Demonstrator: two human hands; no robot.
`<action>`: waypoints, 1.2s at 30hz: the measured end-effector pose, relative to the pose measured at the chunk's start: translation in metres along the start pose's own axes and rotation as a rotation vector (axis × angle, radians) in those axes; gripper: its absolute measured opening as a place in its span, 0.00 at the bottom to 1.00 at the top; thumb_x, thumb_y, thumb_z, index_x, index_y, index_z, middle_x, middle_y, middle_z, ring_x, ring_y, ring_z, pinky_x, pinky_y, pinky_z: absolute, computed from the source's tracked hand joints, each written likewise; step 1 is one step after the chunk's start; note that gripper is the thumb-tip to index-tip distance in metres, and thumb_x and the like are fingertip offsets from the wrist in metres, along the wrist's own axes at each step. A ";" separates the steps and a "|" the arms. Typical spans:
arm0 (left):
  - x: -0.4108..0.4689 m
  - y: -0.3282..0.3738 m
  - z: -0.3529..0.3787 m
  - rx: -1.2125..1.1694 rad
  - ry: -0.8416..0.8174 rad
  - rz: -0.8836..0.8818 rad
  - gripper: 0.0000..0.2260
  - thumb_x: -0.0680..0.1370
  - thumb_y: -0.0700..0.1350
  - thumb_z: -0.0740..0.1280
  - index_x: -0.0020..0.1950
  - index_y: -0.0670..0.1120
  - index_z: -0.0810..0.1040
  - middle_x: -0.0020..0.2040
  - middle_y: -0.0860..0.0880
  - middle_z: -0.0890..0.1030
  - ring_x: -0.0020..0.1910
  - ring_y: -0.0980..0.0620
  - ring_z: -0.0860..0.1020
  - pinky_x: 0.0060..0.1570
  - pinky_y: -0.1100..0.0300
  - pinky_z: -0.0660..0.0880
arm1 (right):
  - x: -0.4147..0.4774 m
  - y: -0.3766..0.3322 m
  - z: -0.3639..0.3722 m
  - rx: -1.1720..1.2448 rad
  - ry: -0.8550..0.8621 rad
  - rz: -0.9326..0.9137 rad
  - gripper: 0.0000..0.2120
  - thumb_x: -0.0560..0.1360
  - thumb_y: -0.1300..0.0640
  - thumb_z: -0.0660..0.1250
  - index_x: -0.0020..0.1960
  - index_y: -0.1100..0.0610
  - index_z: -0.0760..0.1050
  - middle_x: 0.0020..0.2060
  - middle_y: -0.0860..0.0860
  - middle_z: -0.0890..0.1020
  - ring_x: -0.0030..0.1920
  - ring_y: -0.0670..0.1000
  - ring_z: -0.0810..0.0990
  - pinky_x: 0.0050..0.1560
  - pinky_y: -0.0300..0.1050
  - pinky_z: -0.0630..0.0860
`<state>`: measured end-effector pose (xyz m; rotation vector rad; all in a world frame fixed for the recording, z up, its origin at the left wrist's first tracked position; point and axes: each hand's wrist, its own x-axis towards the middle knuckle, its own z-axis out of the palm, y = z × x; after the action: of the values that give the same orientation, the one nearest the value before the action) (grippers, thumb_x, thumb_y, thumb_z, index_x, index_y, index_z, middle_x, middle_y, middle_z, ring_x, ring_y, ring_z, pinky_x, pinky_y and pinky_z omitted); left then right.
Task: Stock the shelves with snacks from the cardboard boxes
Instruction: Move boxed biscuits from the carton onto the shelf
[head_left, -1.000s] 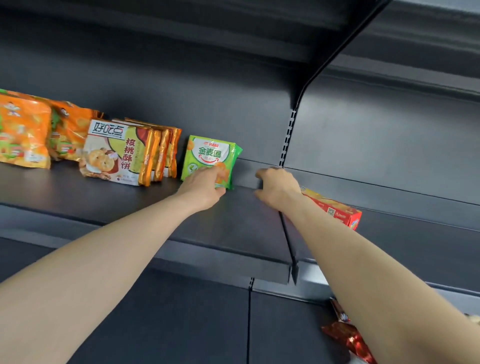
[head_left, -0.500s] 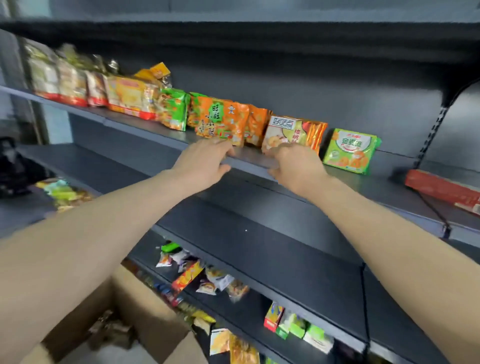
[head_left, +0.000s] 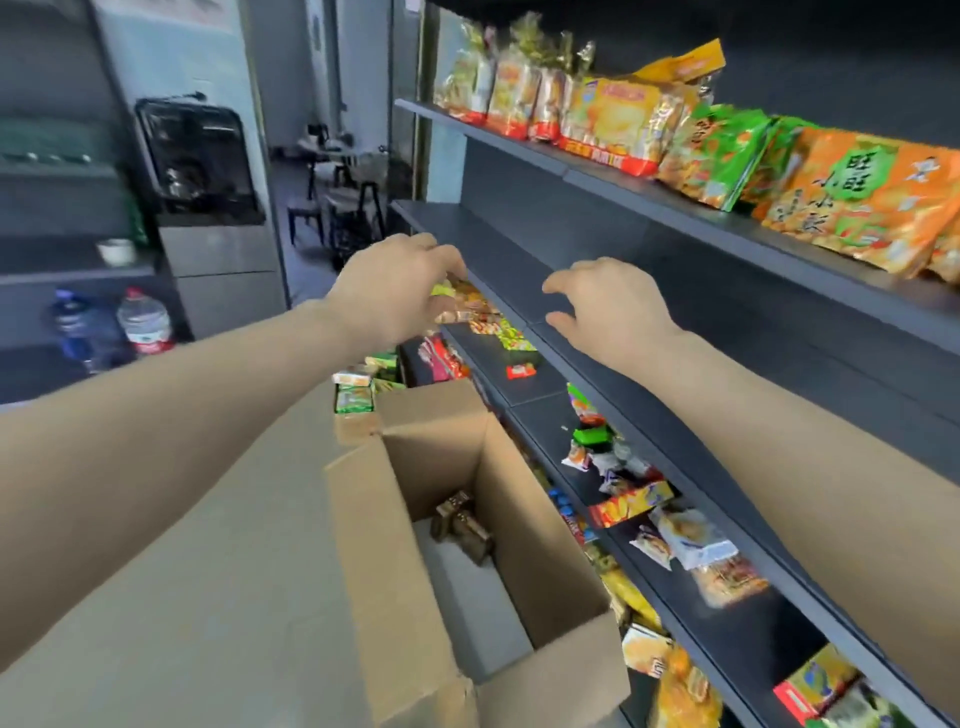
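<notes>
Between loads: our left hand (head_left: 395, 291) & right hand (head_left: 613, 312), empty, fingers loose, hovered over the open brown cardboard box (head_left: 540, 519); next, prob. reaching down for its small brownish packets (head_left: 462, 525).

Single head-worn view, looking forward and down.
From my head it faces along the dark grey metal shelves (head_left: 511, 244) on my right, close over the open brown cardboard box (head_left: 535, 519) below.
</notes>
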<state>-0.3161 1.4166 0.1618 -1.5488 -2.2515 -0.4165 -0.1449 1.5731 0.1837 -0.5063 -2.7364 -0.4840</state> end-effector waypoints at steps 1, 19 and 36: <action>0.000 -0.018 0.006 0.016 -0.009 -0.015 0.16 0.78 0.50 0.69 0.65 0.49 0.76 0.54 0.45 0.77 0.56 0.41 0.76 0.49 0.46 0.76 | 0.016 -0.009 0.010 0.010 0.006 -0.020 0.14 0.79 0.51 0.66 0.63 0.53 0.79 0.53 0.55 0.82 0.53 0.60 0.79 0.50 0.51 0.76; 0.101 -0.271 0.148 0.064 -0.164 -0.111 0.15 0.79 0.48 0.67 0.66 0.48 0.75 0.58 0.45 0.77 0.59 0.41 0.74 0.50 0.44 0.77 | 0.281 -0.084 0.193 0.154 -0.023 -0.081 0.09 0.77 0.54 0.67 0.54 0.54 0.81 0.47 0.55 0.83 0.47 0.59 0.80 0.42 0.51 0.77; 0.236 -0.604 0.276 0.043 -0.280 0.082 0.15 0.79 0.48 0.67 0.65 0.48 0.76 0.59 0.45 0.78 0.58 0.40 0.74 0.51 0.48 0.73 | 0.582 -0.209 0.364 0.218 -0.193 0.072 0.14 0.77 0.53 0.69 0.61 0.54 0.80 0.52 0.58 0.82 0.54 0.62 0.79 0.46 0.50 0.74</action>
<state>-0.9962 1.5221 0.0080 -1.7636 -2.3710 -0.1332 -0.8316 1.6939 0.0131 -0.6205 -2.8943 -0.1208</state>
